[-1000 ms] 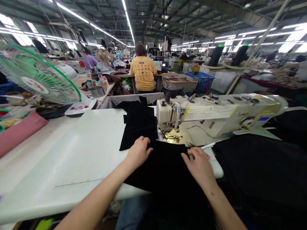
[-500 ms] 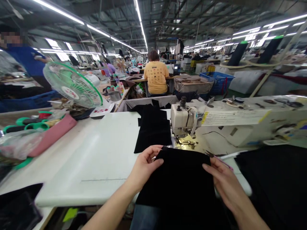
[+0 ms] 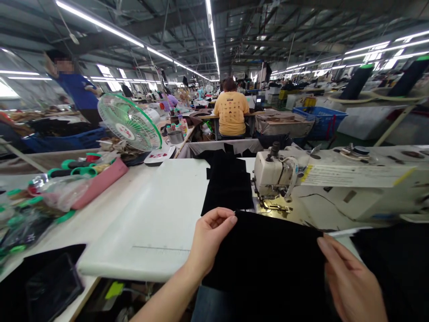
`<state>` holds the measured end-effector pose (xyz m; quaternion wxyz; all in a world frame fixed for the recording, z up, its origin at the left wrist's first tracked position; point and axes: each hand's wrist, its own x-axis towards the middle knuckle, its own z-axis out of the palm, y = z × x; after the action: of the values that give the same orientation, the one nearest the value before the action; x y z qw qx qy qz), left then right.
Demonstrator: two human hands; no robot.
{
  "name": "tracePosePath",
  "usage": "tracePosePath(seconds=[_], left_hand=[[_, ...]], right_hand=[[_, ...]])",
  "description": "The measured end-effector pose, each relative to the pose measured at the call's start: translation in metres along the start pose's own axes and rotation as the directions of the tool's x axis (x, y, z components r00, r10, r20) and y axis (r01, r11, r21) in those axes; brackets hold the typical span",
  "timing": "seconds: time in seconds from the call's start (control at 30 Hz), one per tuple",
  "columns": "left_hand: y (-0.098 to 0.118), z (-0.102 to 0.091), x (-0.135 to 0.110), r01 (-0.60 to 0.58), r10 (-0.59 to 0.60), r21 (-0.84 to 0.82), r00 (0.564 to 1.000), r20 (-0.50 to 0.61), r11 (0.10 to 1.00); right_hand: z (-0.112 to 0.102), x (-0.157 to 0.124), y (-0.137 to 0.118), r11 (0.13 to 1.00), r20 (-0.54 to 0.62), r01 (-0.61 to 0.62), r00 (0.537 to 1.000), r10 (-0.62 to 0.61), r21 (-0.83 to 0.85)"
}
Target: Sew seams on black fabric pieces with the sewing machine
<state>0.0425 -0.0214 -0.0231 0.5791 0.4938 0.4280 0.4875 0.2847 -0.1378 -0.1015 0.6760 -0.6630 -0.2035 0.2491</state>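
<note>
A black fabric piece (image 3: 268, 255) is lifted in front of me, just short of the sewing machine (image 3: 335, 183). My left hand (image 3: 209, 241) pinches its upper left corner with thumb and fingers. My right hand (image 3: 351, 281) grips its right edge, the fingers closed on the cloth and a little blurred. A second stack of black fabric (image 3: 228, 185) lies flat on the white table (image 3: 150, 214) to the left of the machine's needle head (image 3: 275, 179).
A green-rimmed fan (image 3: 129, 123) stands at the table's far left, beside a pink roll (image 3: 100, 181) and green-capped items. Dark cloth (image 3: 40, 281) lies at lower left. A person in a yellow shirt (image 3: 232, 114) sits ahead; a person in blue (image 3: 77, 91) stands far left.
Both hands have lifted the black piece off the table and drawn it toward me. My view has turned left, showing more of the left bench and the person in blue.
</note>
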Motion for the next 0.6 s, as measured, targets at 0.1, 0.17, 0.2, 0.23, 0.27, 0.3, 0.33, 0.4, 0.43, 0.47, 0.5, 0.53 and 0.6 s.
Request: tracePosePath(seconds=[0.1, 0.17, 0.2, 0.23, 0.27, 0.3, 0.33, 0.4, 0.43, 0.47, 0.5, 0.53, 0.6], left_hand=[[0.002, -0.001, -0.001, -0.021, 0.021, -0.004, 1.000, -0.011, 1.000], [0.003, -0.001, -0.002, -0.045, 0.045, -0.004, 0.999, -0.008, 0.999], [0.003, -0.001, -0.002, -0.053, 0.053, -0.004, 0.999, -0.008, 0.999], [0.004, -0.001, -0.003, -0.058, 0.058, -0.004, 0.998, -0.010, 0.998], [0.003, -0.001, -0.003, -0.060, 0.060, -0.004, 0.998, -0.016, 0.998], [0.003, -0.001, -0.002, -0.060, 0.060, -0.003, 0.998, -0.024, 0.998], [0.003, -0.001, -0.002, -0.060, 0.060, -0.002, 0.998, -0.031, 0.998], [0.002, -0.001, 0.000, -0.061, 0.062, 0.005, 0.997, -0.045, 0.998], [0.002, -0.001, 0.001, -0.062, 0.062, 0.008, 0.997, -0.053, 0.998], [0.002, -0.002, 0.003, -0.058, 0.058, 0.008, 0.996, -0.063, 0.998], [0.003, -0.003, 0.004, -0.050, 0.050, 0.003, 0.996, -0.073, 0.999], [0.004, -0.003, 0.005, -0.036, 0.036, -0.008, 0.996, -0.085, 0.999], [0.006, -0.005, 0.008, 0.007, -0.011, -0.043, 0.995, -0.102, 0.999]], right_hand=[[0.003, -0.005, -0.014, 0.996, -0.042, -0.088, 0.995, 0.089, 0.036], [0.005, -0.007, -0.022, 0.995, -0.044, -0.083, 0.995, 0.085, 0.050], [0.006, -0.007, -0.024, 0.994, -0.042, -0.086, 0.995, 0.088, 0.061], [0.006, -0.007, -0.026, 0.992, -0.039, -0.093, 0.995, 0.097, 0.079], [0.007, -0.007, -0.027, 0.989, -0.037, -0.103, 0.994, 0.107, 0.102], [0.007, -0.006, -0.028, 0.986, -0.035, -0.110, 0.993, 0.116, 0.127], [0.007, -0.006, -0.028, 0.982, -0.037, -0.113, 0.992, 0.120, 0.151], [0.008, -0.004, -0.027, 0.978, -0.039, -0.104, 0.993, 0.113, 0.183], [0.009, -0.004, -0.027, 0.977, -0.040, -0.093, 0.994, 0.102, 0.190], [0.009, -0.004, -0.028, 0.979, -0.038, -0.078, 0.996, 0.086, 0.190], [0.009, -0.004, -0.029, 0.981, -0.032, -0.059, 0.997, 0.066, 0.186], [0.010, -0.005, -0.031, 0.983, -0.019, -0.038, 0.999, 0.042, 0.180], [0.011, -0.006, -0.034, 0.985, 0.035, 0.001, 0.999, -0.007, 0.171]])
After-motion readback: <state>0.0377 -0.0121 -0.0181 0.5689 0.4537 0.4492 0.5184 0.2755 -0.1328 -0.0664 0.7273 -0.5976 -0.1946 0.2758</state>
